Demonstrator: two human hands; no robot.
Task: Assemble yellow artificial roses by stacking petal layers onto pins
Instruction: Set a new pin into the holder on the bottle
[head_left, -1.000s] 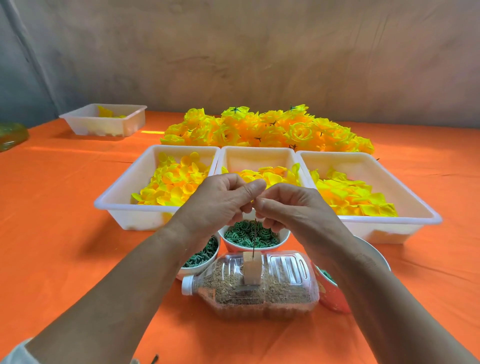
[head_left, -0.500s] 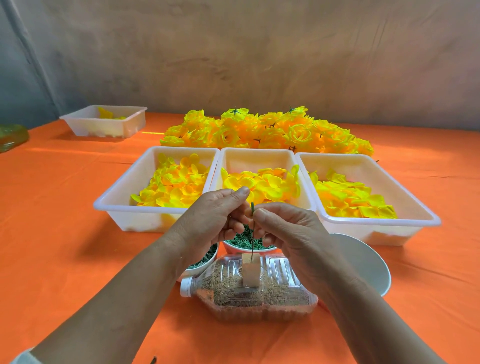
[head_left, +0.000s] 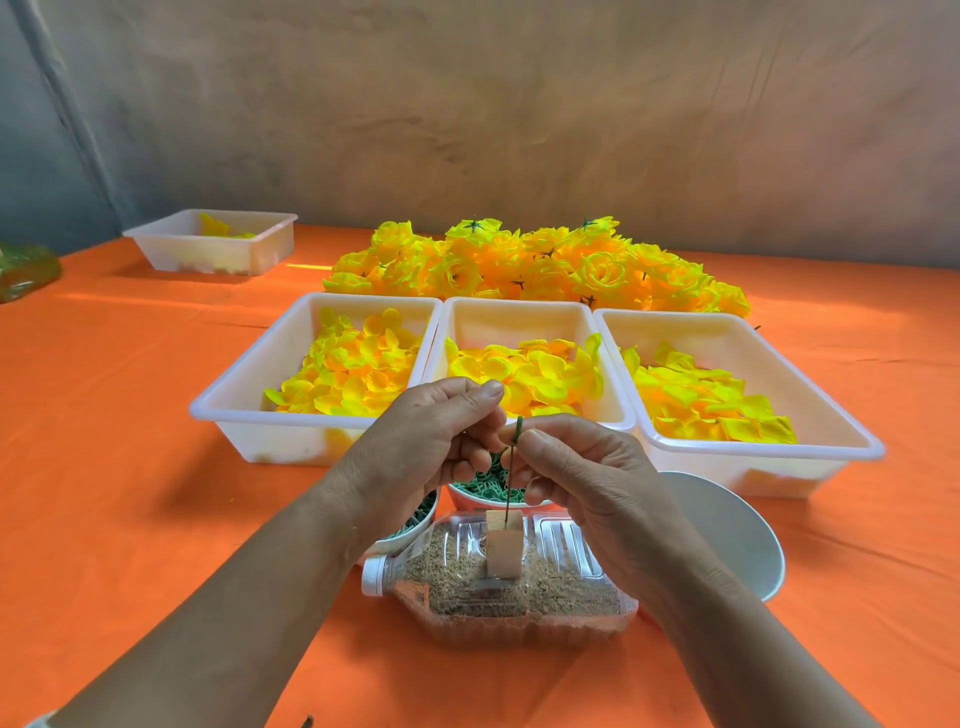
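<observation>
My right hand (head_left: 582, 467) pinches the pin (head_left: 511, 467); left hand (head_left: 431, 441) curls beside it, grasp unclear. I'd keep the pin plumb.

A dark green pin (head_left: 511, 467) rises between the fingers (head_left: 540, 441). Below them, a pale tan block (head_left: 503, 543) tops a clear ribbed bottle (head_left: 566, 587) of speckled brown grains with a white cap (head_left: 373, 574). Just behind the fingers, green rings (head_left: 485, 488) fill a red-sided bowl (head_left: 462, 501). Beyond are white trays (head_left: 234, 410) of yellow petals (head_left: 353, 369) shading to orange, then yellow-orange roses (head_left: 545, 265) with dark green stars. The bench (head_left: 104, 441) is plain orange.
</observation>
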